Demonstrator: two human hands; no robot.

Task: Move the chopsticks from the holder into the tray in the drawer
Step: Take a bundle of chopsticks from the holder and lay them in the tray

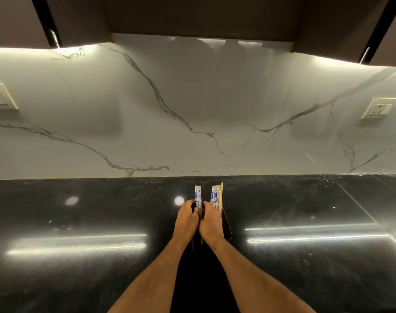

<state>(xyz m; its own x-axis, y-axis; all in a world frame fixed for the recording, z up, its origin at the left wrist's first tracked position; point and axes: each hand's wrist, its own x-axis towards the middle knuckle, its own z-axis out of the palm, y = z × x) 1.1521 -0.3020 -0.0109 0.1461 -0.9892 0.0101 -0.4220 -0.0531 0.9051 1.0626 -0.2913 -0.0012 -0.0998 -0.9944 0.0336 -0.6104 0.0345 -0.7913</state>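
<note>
Black polished stone forms the countertop (79, 267), which fills the lower half of the view and mirrors strips of light from above. Two bare forearms reach forward from the bottom edge and meet at the middle of the counter.

The left hand (185, 222) and the right hand (211, 223) sit side by side, touching, both wrapped around a dark holder (227, 229). Only the holder's right edge shows past the right hand, so its full shape cannot be made out. The left hand's fingers are curled, gripping a small bundle of chopsticks (198, 197) with blue and white patterned tops. The right hand's fingers are also curled, gripping a second, larger bundle (216, 196), which mixes more blue and white patterned sticks with a few plain wooden ones on its right side. Both bundles stand roughly upright, their tops rising above the hands, a narrow gap between them. Their lower ends are hidden by the hands.

Behind the counter rises a white marble wall (192, 98) with grey veins. A switch plate (0, 97) is fixed to it at far left and a power socket (380, 108) at right. Dark cabinets (192, 14) hang overhead.
</note>
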